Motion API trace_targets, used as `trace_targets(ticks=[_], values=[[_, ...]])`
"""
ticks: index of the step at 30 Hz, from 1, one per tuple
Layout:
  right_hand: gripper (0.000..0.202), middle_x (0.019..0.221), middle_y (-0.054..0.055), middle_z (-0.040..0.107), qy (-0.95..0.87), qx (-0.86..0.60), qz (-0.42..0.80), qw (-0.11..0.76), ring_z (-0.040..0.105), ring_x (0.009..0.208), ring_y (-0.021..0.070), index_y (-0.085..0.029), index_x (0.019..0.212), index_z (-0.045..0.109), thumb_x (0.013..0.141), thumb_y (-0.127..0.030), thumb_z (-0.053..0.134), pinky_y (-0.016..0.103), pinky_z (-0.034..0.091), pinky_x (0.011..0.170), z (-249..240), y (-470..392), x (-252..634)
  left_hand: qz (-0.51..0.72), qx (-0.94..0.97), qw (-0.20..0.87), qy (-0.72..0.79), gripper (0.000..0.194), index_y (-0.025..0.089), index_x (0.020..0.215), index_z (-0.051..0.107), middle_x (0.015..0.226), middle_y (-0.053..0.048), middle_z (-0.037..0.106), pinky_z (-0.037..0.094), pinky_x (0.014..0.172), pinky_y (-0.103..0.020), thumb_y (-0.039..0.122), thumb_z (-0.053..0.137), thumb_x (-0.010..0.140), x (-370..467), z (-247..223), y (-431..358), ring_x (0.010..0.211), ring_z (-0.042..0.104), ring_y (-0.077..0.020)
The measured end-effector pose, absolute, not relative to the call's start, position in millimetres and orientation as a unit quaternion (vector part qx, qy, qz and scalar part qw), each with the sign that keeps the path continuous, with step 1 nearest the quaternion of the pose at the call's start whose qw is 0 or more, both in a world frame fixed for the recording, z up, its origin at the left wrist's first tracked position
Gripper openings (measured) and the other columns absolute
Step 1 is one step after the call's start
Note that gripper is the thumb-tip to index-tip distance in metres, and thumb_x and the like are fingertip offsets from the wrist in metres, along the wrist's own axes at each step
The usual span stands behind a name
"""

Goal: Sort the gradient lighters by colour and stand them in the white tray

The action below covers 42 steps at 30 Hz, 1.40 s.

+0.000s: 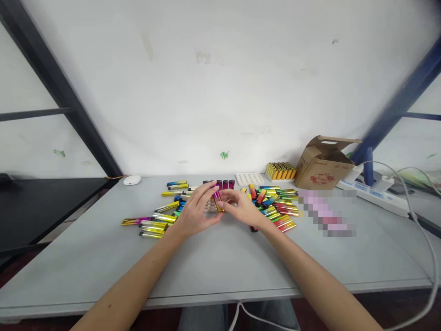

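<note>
A lighter is pinched by left fingers and right fingers; it could be dropped if held loosely.

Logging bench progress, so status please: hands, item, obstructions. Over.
Left grip holding tilted purple-gold lighter, right grip touching it. White tray below, partly hidden. Loose lighters crowding both sides.

Scuffed white wall behind grey table
</note>
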State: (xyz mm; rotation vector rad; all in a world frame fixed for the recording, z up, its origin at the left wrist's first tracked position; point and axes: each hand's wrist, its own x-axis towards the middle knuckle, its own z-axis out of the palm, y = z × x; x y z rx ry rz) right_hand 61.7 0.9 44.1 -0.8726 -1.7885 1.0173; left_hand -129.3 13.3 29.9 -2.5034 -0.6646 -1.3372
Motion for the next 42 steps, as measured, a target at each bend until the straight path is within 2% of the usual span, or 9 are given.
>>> trace_targets(ticks=[6,9,13,17,23,26,29,33,42], values=[[0.026,0.092,0.004,0.066,-0.636,-0.334,0.506,0.477,0.062,0.084,0.0164,-0.019,0.097,0.063,0.078,-0.036,0.068,0.031,0.049,0.076,40.7,6.2,61.1,-0.469,-0.839,0.072,-0.265,0.08,0.019,0.144,0.027,0.14,-0.018,0.045,0.042,0.105,-0.048,0.031,0.069,0.077,-128.2,31.5,10.5,0.13,0.045,-0.0304],[0.024,0.095,0.003,0.066,-0.593,-0.328,0.541,0.498,0.06,0.088,0.0161,-0.021,0.101,0.063,0.08,-0.032,0.062,0.029,0.047,0.078,42.2,8.5,64.0,-0.498,-0.811,0.045,-0.305,0.061,0.019,0.137,0.036,0.13,-0.014,0.053,0.046,0.101,-0.043,0.026,0.062,0.082,-128.2,29.5,11.4,0.123,0.051,-0.0268],[0.022,0.08,0.0,0.059,-0.499,-0.302,0.624,0.521,0.057,0.073,0.0147,-0.021,0.097,0.063,0.077,-0.027,0.054,0.027,0.045,0.067,44.9,11.0,67.9,-0.505,-0.79,0.047,-0.345,0.031,0.02,0.117,0.052,0.113,-0.01,0.061,0.048,0.095,-0.039,0.022,0.052,0.087,-128.3,26.1,14.2,0.11,0.057,-0.0233],[0.026,0.071,-0.002,0.05,-0.458,-0.306,0.658,0.514,0.046,0.059,0.0117,-0.021,0.096,0.065,0.081,-0.036,0.052,0.025,0.041,0.057,46.0,11.8,68.3,-0.484,-0.807,0.03,-0.338,0.019,0.02,0.106,0.055,0.1,-0.007,0.064,0.049,0.087,-0.035,0.022,0.048,0.089,-127.5,24.7,14.2,0.097,0.06,-0.02],[0.027,0.079,0.0,0.06,-0.496,-0.3,0.647,0.495,0.054,0.067,0.0133,-0.022,0.101,0.066,0.08,-0.039,0.061,0.027,0.045,0.066,45.9,8.0,63.9,-0.441,-0.836,-0.02,-0.327,0.016,0.02,0.103,0.057,0.096,-0.005,0.062,0.049,0.071,-0.029,0.026,0.046,0.092,-121.7,24.3,7.1,0.074,0.059,-0.0144],[0.035,0.093,0.001,0.066,-0.534,-0.281,0.616,0.505,0.06,0.084,0.0156,-0.025,0.109,0.063,0.075,-0.032,0.07,0.029,0.047,0.079,44.3,6.6,63.6,-0.436,-0.825,-0.062,-0.353,0.022,0.021,0.111,0.056,0.105,-0.007,0.06,0.049,0.069,-0.028,0.029,0.046,0.094,-118.8,25.1,4.3,0.08,0.06,-0.0153],[0.053,0.095,0.001,0.069,-0.553,-0.28,0.601,0.504,0.063,0.085,0.0158,-0.026,0.12,0.056,0.071,-0.029,0.076,0.032,0.048,0.082,41.8,6.0,63.1,-0.435,-0.819,-0.098,-0.362,0.026,0.02,0.115,0.055,0.113,-0.008,0.058,0.05,0.077,-0.03,0.031,0.042,0.096,-117.3,26.5,3.7,0.089,0.06,-0.0172],[0.065,0.088,0.0,0.071,-0.565,-0.27,0.615,0.48,0.065,0.084,0.0158,-0.026,0.126,0.05,0.068,-0.027,0.079,0.035,0.05,0.083,41.2,3.5,60.0,-0.466,-0.807,-0.107,-0.347,0.025,0.02,0.103,0.06,0.113,-0.009,0.056,0.049,0.087,-0.033,0.03,0.038,0.097,-114.9,28.4,2.5,0.104,0.057,-0.0195],[0.042,0.096,0.004,0.071,-0.53,-0.335,0.55,0.552,0.065,0.08,0.0166,-0.025,0.117,0.055,0.082,-0.047,0.062,0.029,0.049,0.068,45.1,15.1,75.3,-0.57,-0.726,-0.065,-0.38,0.027,0.019,0.103,0.058,0.104,-0.008,0.064,0.048,0.088,-0.035,0.033,0.034,0.097,-119.6,30.4,3.6,0.098,0.061,-0.0203]])
